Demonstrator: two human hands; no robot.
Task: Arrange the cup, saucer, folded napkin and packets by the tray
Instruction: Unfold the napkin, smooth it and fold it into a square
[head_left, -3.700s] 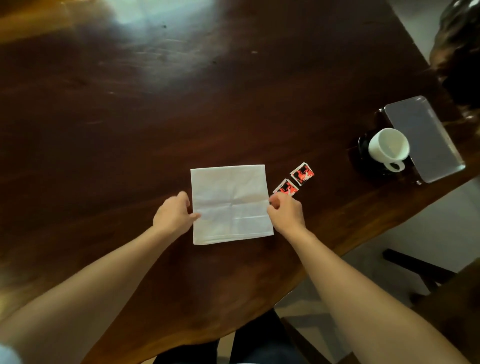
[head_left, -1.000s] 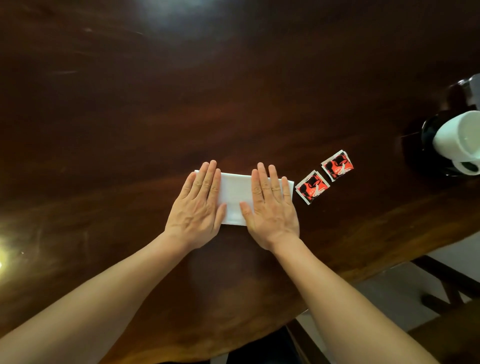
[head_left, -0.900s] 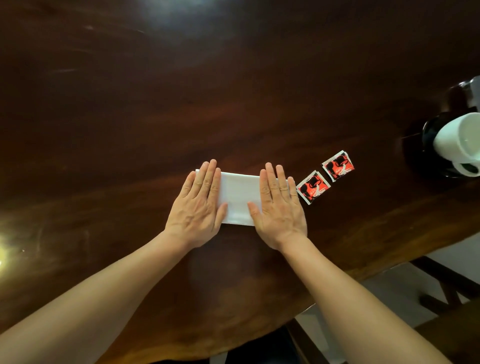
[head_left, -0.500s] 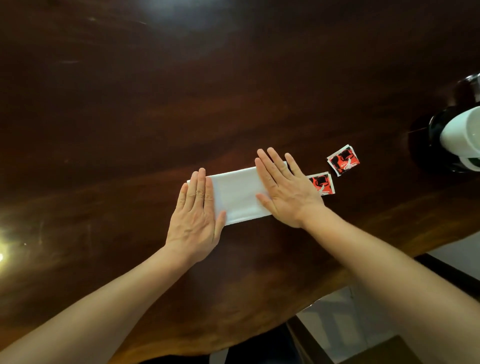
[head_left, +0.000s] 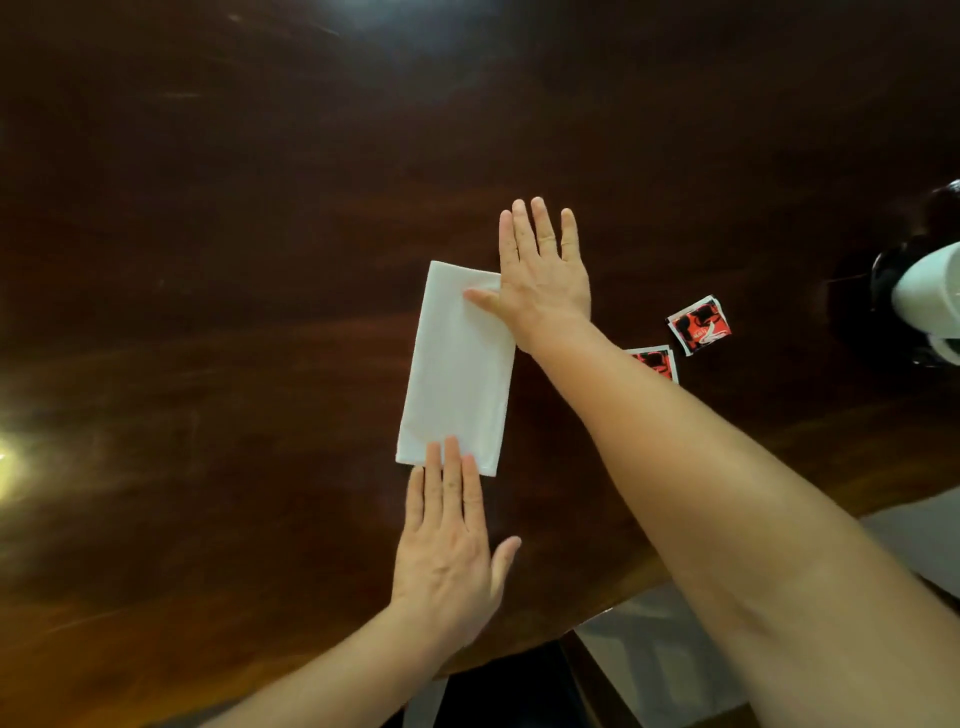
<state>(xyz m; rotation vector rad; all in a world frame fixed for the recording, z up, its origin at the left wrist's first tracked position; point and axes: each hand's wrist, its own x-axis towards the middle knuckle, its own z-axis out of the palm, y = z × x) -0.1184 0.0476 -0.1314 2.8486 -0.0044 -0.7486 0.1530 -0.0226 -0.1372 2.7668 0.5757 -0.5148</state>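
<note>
Turned since half a second ago, the napkin is now lying lengthwise on the bench. The left hand is pressing flat fingertips on its near end, and the right hand, fingers straight, is pressing its far corner. To its right, two packets are lying near the cup.

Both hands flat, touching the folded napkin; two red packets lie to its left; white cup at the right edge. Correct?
Not quite. The head view shows the two red packets lying to the right of the folded napkin, not its left. The rest holds: left hand and right hand are flat and touching it, with the white cup at the right edge.
</note>
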